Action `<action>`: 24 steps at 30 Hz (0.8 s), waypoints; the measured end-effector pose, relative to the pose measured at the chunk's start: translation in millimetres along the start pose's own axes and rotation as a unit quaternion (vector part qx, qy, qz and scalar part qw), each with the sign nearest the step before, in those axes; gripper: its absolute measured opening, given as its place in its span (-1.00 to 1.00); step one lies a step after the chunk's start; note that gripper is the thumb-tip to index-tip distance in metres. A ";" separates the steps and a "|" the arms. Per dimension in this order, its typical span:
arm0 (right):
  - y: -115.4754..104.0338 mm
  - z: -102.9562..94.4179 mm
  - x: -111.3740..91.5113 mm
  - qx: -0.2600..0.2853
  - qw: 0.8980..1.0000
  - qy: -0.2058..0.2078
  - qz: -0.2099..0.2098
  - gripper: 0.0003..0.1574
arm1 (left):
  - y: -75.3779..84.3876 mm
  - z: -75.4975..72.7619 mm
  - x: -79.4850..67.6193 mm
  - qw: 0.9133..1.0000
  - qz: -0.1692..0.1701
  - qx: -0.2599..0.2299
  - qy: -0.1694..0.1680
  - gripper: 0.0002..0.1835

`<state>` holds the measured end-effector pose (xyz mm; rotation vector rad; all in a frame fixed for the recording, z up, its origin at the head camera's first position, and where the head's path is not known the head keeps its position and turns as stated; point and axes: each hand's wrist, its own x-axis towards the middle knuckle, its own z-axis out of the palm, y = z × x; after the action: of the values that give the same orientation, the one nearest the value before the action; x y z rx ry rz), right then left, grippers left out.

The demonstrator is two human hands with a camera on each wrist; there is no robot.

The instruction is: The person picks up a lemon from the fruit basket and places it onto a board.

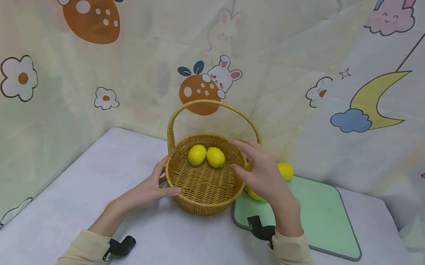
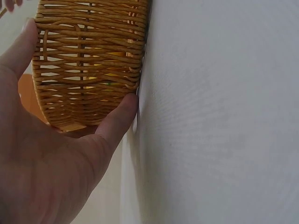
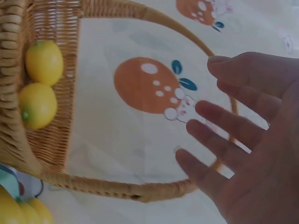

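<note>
A round wicker basket [image 1: 200, 207] with a tall hoop handle stands on the table. Two yellow lemons [image 1: 197, 154] lie side by side at the far part of its floor. My left hand [image 1: 151, 187] holds the basket by its near left side, thumb along the front and fingers round the left wall; in the left wrist view the spread hand [image 2: 56, 154] spans the woven wall. Over the basket's right rim hovers my right hand [image 1: 262, 170], fingers extended and apart, with nothing in them. The right wrist view shows this bare hand [image 3: 252, 135] beside the handle [image 3: 140, 191].
A green cutting board [image 1: 320, 214] with a dark edge lies right of the basket. Partly hidden behind the right hand are more lemons [image 1: 285, 170] on the board's left side. A cloth backdrop [image 1: 143, 70] printed with bunnies hangs behind the white table [image 1: 176, 256].
</note>
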<state>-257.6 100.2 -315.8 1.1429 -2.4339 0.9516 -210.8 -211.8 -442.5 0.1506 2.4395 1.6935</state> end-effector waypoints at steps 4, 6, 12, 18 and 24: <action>5.3 14.5 5.5 -0.003 0.999 -0.023 0.040 -0.31 | -0.8 0.3 0.3 1.000 0.001 -0.001 0.001 0.20; 9.5 22.0 8.0 0.003 0.998 -0.035 0.060 -0.31 | -0.9 0.3 0.3 1.000 0.001 -0.001 0.001 0.20; 27.1 45.5 15.8 0.020 0.993 -0.076 0.089 -0.31 | 1.1 -0.2 -0.2 1.000 -0.003 -0.001 0.000 0.17; 37.5 64.2 20.6 0.029 0.988 -0.107 0.108 -0.28 | 2.7 0.3 -0.8 1.000 -0.003 -0.003 0.002 0.17; 44.2 77.1 22.4 0.009 0.984 -0.114 0.136 -0.27 | 4.3 1.4 -1.3 1.000 -0.006 -0.001 0.002 0.19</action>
<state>-304.4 56.2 -381.2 0.9898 -2.8260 0.9661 -209.3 -209.3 -438.9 0.1333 2.4363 1.6940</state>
